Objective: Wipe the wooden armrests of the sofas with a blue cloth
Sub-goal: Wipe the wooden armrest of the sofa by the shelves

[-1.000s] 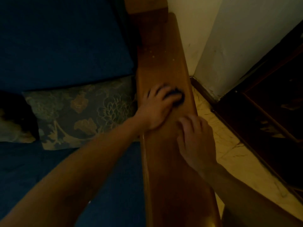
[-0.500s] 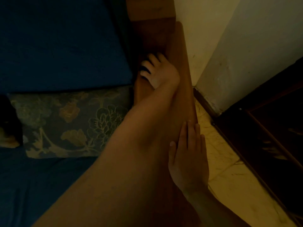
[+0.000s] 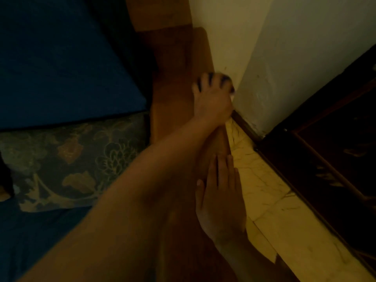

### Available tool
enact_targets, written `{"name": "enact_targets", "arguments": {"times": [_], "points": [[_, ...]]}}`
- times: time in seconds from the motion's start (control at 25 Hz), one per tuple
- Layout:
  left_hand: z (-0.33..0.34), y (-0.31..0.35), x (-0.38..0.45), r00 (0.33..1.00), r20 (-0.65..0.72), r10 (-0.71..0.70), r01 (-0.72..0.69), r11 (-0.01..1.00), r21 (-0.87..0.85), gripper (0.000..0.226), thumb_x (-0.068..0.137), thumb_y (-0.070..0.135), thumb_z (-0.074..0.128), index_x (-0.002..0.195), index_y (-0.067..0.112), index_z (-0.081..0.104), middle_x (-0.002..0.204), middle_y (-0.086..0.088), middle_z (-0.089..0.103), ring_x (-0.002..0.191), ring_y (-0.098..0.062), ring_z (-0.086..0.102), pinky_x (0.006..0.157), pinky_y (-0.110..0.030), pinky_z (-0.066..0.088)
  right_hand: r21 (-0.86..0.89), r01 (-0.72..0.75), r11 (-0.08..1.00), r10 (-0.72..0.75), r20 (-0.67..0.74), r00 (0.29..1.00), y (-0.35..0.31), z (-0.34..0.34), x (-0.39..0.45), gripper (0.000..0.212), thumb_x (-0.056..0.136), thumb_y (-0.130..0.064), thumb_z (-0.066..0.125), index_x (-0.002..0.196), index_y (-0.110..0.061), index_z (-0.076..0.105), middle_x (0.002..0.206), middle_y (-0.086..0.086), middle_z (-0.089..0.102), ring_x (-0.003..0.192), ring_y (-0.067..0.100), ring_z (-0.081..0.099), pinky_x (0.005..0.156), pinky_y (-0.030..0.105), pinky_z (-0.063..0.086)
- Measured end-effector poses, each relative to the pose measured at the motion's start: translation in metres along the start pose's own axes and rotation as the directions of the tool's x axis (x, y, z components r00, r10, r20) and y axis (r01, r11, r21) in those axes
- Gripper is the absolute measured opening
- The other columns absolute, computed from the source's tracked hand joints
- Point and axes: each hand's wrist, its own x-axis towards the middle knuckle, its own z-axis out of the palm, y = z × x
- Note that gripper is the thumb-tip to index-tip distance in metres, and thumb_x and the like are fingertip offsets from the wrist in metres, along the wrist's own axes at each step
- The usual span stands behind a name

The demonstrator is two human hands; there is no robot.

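Observation:
The wooden armrest [image 3: 173, 82] runs from the bottom of the view up toward the wall. My left hand [image 3: 211, 98] reaches far along it and presses the dark blue cloth [image 3: 226, 80] against the armrest's right edge, beside the wall. Only dark slivers of the cloth show between and past the spread fingers, and the hand is blurred. My right hand [image 3: 221, 196] lies flat on the near part of the armrest with its fingers straight, holding nothing.
A blue sofa cushion [image 3: 57, 58] and a floral pillow [image 3: 71, 159] lie left of the armrest. A pale wall [image 3: 284, 58] stands close on the right, above a yellowish tiled floor [image 3: 274, 210]. Dark wooden furniture [image 3: 335, 149] fills the right side.
My left hand slid the cloth up the armrest, first toward its left side, then across to the right edge by the wall. My right hand flattened on the near armrest and stayed.

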Motion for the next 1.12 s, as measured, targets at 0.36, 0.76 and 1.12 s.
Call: {"name": "enact_targets", "arguments": {"times": [0.36,0.76,1.12], "points": [[-0.028,-0.016,0.100,0.938,0.293,0.182,-0.325,0.754,0.571,0.041,0.096,0.043,0.041,0.128,0.026,0.059,0.135,-0.008,0.051,0.134,-0.036,0.034,0.110,-0.053,0.024,0.101,0.010,0.995,-0.002,-0.080,0.997,-0.005,0.001,0.001,0.060,0.100,-0.040,0.036,0.151,-0.010,0.030,0.160,0.009,0.026,0.149,0.031,0.018,0.118,0.047,0.020],[-0.013,0.000,-0.036,0.824,0.244,0.511,-0.564,0.778,0.276,0.046,0.080,0.051,0.039,0.110,0.033,0.070,0.120,-0.002,0.060,0.119,-0.034,0.046,0.098,-0.046,0.034,0.677,-0.071,0.732,0.256,-0.176,0.951,0.019,-0.017,-0.002,0.038,0.103,-0.025,0.039,0.141,-0.023,0.033,0.149,0.003,0.035,0.131,0.003,0.042,0.097,0.016,0.044],[0.056,0.138,-0.404,0.447,0.561,0.696,-0.849,0.528,0.022,0.046,0.092,0.055,0.048,0.121,0.023,0.063,0.129,-0.008,0.055,0.123,-0.032,0.042,0.103,-0.056,0.033,0.537,-0.210,0.817,-0.019,0.389,0.921,0.105,-0.056,-0.085,0.057,0.103,-0.048,0.034,0.155,-0.030,0.019,0.163,-0.005,0.017,0.147,0.014,0.022,0.113,0.034,0.026]]}}
